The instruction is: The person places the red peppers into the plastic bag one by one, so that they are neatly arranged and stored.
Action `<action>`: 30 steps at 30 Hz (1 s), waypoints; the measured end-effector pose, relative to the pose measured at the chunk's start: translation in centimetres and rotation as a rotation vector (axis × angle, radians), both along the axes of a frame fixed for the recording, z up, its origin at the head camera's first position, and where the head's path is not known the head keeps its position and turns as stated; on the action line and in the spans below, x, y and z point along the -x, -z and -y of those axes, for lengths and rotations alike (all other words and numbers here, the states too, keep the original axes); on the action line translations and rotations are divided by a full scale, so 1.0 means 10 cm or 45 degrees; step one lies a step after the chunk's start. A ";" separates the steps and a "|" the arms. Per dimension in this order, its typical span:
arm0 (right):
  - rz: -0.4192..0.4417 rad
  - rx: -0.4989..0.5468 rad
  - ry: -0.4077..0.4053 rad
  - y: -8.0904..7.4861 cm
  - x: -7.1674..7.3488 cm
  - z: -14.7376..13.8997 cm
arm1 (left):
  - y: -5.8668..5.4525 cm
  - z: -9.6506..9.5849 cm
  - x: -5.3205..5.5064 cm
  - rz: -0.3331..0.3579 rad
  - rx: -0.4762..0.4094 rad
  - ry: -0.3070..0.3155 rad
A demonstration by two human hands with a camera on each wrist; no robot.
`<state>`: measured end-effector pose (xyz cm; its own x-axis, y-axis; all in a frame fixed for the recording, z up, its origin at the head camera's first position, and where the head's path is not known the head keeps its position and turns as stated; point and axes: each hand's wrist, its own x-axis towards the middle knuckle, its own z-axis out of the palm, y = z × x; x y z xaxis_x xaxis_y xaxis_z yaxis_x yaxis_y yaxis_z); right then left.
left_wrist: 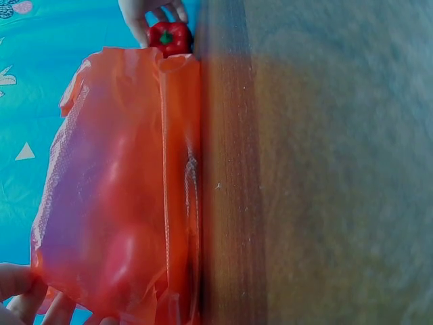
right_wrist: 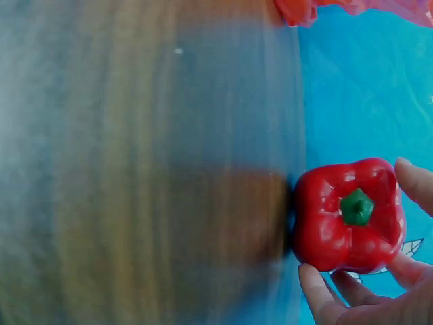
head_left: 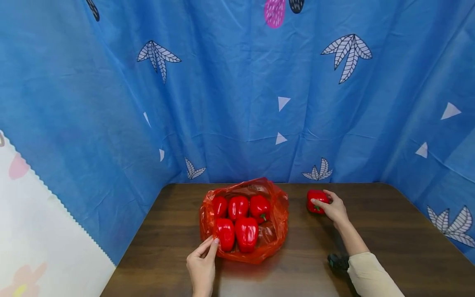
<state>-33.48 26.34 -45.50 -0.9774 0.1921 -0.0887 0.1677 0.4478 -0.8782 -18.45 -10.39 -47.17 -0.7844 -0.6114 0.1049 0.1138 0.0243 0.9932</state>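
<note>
A red plastic bag (head_left: 280,231) lies with its mouth spread on the table, several red bell peppers (head_left: 246,233) inside it. My left hand (head_left: 203,264) pinches the bag's near left rim between thumb and fingers. In the left wrist view, the bag (left_wrist: 108,189) stands as a translucent wall, the peppers showing only dimly through it. Right of the bag, a single red bell pepper (head_left: 315,201) with a green stem rests on the table. My right hand (head_left: 334,208) grips it, thumb on one side and fingers on the other, as the right wrist view of this pepper (right_wrist: 325,233) shows.
Brown wooden table (head_left: 163,247) surface extends left of the bag and right of my right arm. A blue patterned curtain (head_left: 245,103) hangs behind the table and along its sides. A black device (head_left: 337,262) sits at my right wrist.
</note>
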 end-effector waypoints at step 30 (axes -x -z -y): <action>-0.481 0.469 -0.071 -0.83 -0.58 0.87 | 0.00 -0.01 0.00 0.004 0.033 0.010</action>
